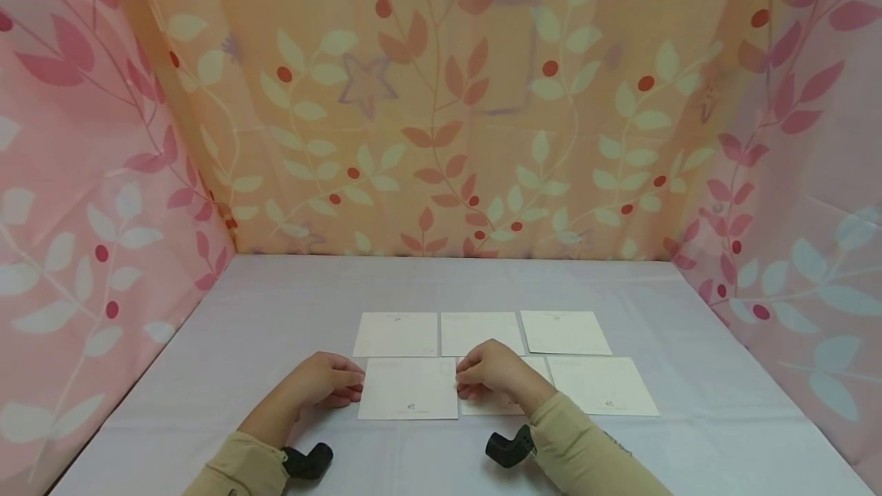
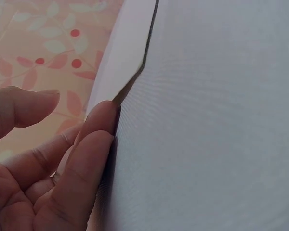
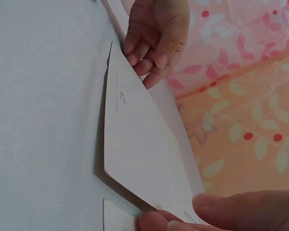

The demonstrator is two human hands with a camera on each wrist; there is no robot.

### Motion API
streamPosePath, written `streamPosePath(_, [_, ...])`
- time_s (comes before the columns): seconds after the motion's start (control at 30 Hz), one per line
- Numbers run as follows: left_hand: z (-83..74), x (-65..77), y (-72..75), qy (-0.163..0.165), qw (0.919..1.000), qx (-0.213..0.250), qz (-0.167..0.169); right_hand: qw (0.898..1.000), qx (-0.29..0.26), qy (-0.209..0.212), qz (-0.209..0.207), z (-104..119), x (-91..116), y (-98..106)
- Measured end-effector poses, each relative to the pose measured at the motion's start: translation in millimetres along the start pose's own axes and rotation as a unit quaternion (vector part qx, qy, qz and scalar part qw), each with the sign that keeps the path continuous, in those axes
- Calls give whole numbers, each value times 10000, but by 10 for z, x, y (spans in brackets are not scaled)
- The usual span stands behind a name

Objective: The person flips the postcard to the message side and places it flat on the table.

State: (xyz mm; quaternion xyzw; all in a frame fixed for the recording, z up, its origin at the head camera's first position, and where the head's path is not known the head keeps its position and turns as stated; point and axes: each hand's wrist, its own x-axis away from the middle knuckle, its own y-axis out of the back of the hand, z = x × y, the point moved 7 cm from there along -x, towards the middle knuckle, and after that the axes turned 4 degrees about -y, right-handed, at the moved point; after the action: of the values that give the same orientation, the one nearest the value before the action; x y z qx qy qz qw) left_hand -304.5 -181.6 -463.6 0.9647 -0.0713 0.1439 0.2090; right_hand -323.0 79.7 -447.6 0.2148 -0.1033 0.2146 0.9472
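Note:
A white card, with a small dark print near its front edge, lies at the front left of two rows of similar cards. At its left edge is my left hand; in the left wrist view its fingertips touch the card's edge, while the upper-left digit is apart from it. My right hand pinches the card's right edge; in the right wrist view a thumb and fingertips meet there. The card's near side stands slightly off the cloth, with shadow beneath. My right hand partly covers the front middle card.
Behind lie three cards in a row: left, middle and right. Another card is at front right. A white cloth covers the table. A leaf-patterned curtain stands around the back and sides.

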Motion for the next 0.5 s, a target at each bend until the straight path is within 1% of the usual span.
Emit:
streamPosePath(0.17, [0,0,5,3,10000,25,-22,10000,-10,19,35,5,2,8])
streamPosePath(0.27, [1,-12,13,0,10000,32,-75,9999,73,90,32,27,17,37])
streamPosePath(0.4, [-9,-21,46,3,9998,5,-183,9998,170,125,-31,40,22,117])
streamPosePath(0.5, [-28,-33,69,-41,9997,80,-213,9997,197,123,-106,50,7,203])
